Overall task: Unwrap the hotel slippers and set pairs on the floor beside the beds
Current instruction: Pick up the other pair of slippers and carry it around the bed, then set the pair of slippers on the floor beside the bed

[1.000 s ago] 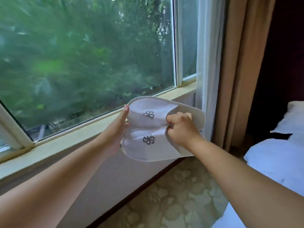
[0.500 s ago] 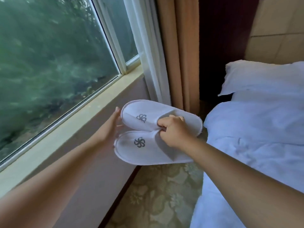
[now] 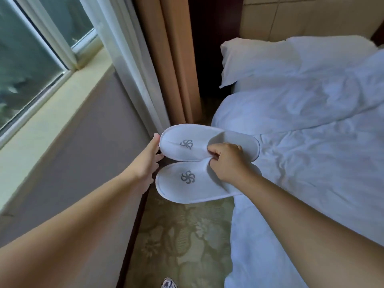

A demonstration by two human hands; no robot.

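Your right hand (image 3: pixel 227 163) pinches both upper edges of the 2 slippers (image 3: pixel 187 163) (side by side, unwrapped); your left hand (image 3: pixel 148 163), fingers straight, touches their toes, above the floor (image 3: pixel 182 235) beside the bed (image 3: pixel 301 142).

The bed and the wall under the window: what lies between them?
In the head view, a narrow strip of floral carpet runs between bed and wall; the right hand holds the white slippers above it.
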